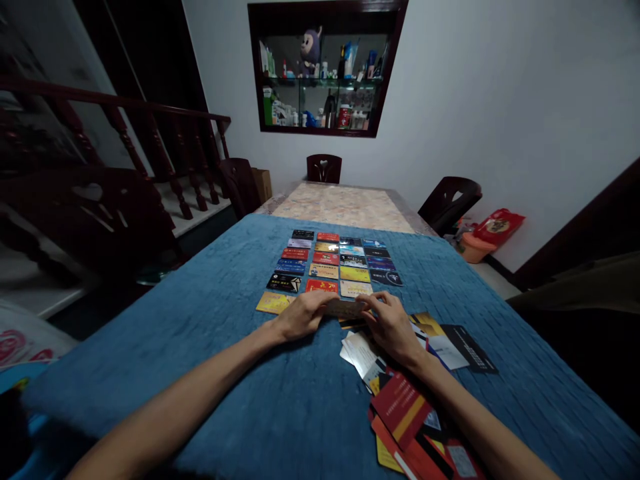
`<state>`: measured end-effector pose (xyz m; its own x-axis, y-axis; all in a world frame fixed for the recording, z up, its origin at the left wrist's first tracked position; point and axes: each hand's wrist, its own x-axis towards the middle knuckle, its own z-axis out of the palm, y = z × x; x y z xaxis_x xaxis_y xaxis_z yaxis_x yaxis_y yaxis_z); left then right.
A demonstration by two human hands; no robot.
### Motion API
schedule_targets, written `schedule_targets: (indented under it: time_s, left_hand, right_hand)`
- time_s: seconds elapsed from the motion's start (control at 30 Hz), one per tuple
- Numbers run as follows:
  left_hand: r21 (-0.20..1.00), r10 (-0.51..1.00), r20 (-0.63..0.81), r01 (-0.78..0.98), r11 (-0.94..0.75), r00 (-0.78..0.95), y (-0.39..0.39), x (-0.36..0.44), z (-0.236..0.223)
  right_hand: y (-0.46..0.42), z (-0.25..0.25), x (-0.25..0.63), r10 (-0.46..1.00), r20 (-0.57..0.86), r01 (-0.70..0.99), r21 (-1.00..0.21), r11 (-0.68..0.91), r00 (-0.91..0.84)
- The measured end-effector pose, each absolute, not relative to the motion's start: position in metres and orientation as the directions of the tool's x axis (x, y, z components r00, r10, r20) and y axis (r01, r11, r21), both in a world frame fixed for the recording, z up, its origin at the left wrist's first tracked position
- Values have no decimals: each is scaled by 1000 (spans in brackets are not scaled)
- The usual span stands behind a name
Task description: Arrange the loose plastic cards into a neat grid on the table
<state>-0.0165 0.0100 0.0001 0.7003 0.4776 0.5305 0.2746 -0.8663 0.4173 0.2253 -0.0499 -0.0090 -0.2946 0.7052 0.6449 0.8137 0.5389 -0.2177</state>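
A brownish card (345, 309) spans the gap between my two hands at the near edge of a grid of cards. My left hand (306, 315) pinches its left end with thumb and fingers together. On the other end, the curled fingers of my right hand (393, 325) grip the card. Several rows of plastic cards lie face up beyond, among them a red card (321, 286), a cream card (356, 289) and a black card (284, 282). A yellow card (275, 302) lies left of my left hand. Under and beside my right forearm spreads a loose pile of cards (400, 407).
A blue cloth (225, 280) covers the near part of the table, with a patterned tabletop (345, 203) beyond. Dark chairs (324, 168) stand around it. At the right sits an orange bin (475, 248) beside a red bag (500, 227).
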Motion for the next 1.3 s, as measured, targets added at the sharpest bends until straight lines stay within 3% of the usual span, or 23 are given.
schedule_targets:
  time_s: [0.27, 0.5, 1.07, 1.3]
  left_hand:
    - [444, 517, 568, 290, -848, 641, 10, -16, 3]
    - [453, 513, 581, 272, -849, 632, 8, -15, 4]
    - [488, 537, 596, 261, -833, 598, 6, -12, 0]
    - [418, 492, 600, 277, -865, 631, 2, -11, 4]
  right_hand:
    - [-52, -5, 221, 659, 646, 846, -39, 532, -384]
    - [-54, 0, 218, 644, 643, 859, 41, 511, -414]
    - [-56, 0, 218, 598, 690, 868, 86, 489, -406]
    - [-56, 3, 222, 581, 710, 871, 95, 482, -399]
